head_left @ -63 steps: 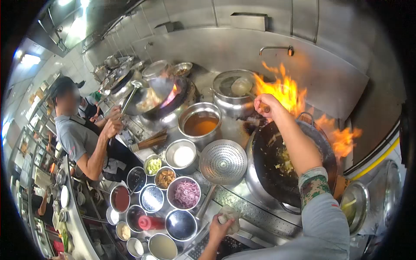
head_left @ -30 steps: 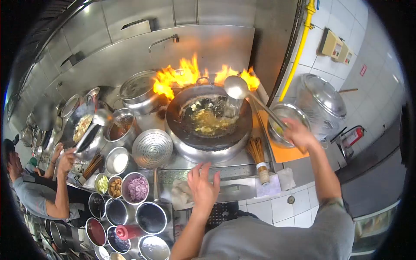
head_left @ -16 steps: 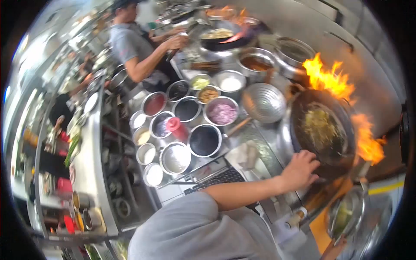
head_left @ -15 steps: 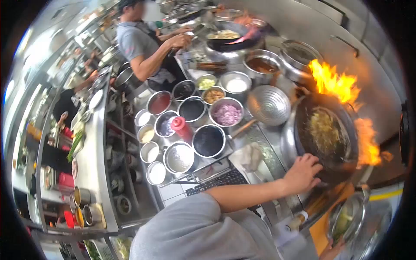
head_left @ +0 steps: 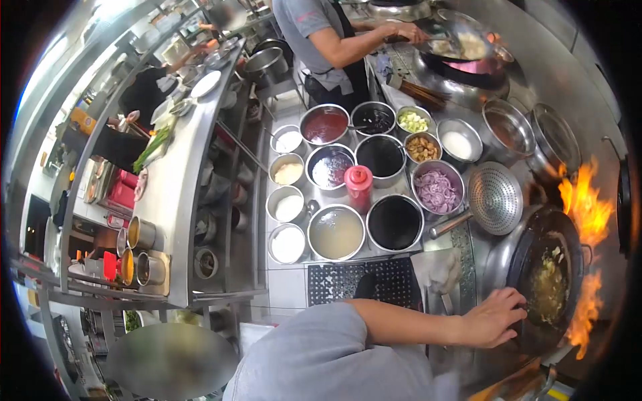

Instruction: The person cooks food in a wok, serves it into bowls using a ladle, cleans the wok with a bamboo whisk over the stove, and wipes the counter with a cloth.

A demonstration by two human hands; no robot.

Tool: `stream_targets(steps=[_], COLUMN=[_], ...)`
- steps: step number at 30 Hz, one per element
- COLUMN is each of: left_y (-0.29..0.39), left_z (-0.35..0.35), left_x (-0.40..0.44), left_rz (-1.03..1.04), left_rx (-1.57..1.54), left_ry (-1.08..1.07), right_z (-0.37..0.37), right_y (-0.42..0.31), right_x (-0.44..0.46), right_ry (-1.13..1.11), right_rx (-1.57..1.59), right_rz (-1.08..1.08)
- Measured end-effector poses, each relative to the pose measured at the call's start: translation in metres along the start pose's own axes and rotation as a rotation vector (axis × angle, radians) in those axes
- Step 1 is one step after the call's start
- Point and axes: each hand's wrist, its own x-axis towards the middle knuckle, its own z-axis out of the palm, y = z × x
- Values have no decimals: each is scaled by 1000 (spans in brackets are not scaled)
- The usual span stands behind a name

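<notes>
My left hand (head_left: 491,317) reaches to the near rim of a dark wok (head_left: 518,264), palm down with fingers bent and apart. Nothing shows in its grasp; whether the fingertips touch the rim, I cannot tell. Inside the wok, pale chopped food (head_left: 550,284) lies in oily liquid. Tall orange flames (head_left: 588,204) rise along the wok's far side. A perforated strainer (head_left: 495,198) rests left of the wok, its handle pointing toward the sauce pots. A crumpled cloth (head_left: 441,271) lies near my forearm. My right hand is out of the frame.
Several metal pots stand together, among them red sauce (head_left: 325,124), dark liquid (head_left: 394,222) and sliced onions (head_left: 437,188). A red squeeze bottle (head_left: 359,187) stands between them. A co-worker (head_left: 328,47) handles another wok (head_left: 461,43). A long counter (head_left: 180,180) runs along the left.
My view has turned, so the pots and wok appear farther right. My right hand and a bowl of food beside it have left the frame. The co-worker's wok is now tilted up.
</notes>
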Motion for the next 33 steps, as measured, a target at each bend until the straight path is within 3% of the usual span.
stream_targets(steps=[3,5,6,8,9,10,11,12,14,17,21,24,27,30,31,33], left_y=[1,3,4,13,14,14,13,12,14,14,14,18,14,16,18,21], left_z=[-31,-58,-75,-104,-116,-124,-129,-132,-123,-145,-148,-143,-152,-136,-133,-140], left_x=[-5,-7,-7,-12,-15,-21,-26,-31,-29,-46,-51,-46,-56,-58,-56,-61], left_rz=[-17,-12,-4,-80,-88,-107,-136,-138,-133,-226,-321,-257,-294,-295,-286,-310], left_rx=[1,59,147,192,230,271,247,278,299,340,371,399,472,472,460,457], left_ry=[10,-14,-90,-127,-108,-77,-47,-59,-82,-110,-8,-76,-42,-73,-95,-94], right_z=[-46,-60,-42,-65,-68,-64,-69,-51,-38,-63,-66,-63,-105,-66,-64,-86], right_y=[-68,-115,-145,-185,-178,-191,-153,-177,-177,-192,-200,-181,-192,-207,-196,-191], right_x=[-36,-45,-31,15,48,76,139,153,195,177,197,217,227,214,217,235], right_ry=[-19,67,187,77,109,-39,127,166,292,135,264,177,13,171,131,15], right_rx=[230,162,50,-626,-824,-909,-1004,-1009,-976,-1117,-1178,-1103,-1194,-1123,-1115,-1058], right_rz=[-59,-147,-238,-191,-290,-217,-400,-301,-400,-371,-376,-586,-480,-426,-548,-594])
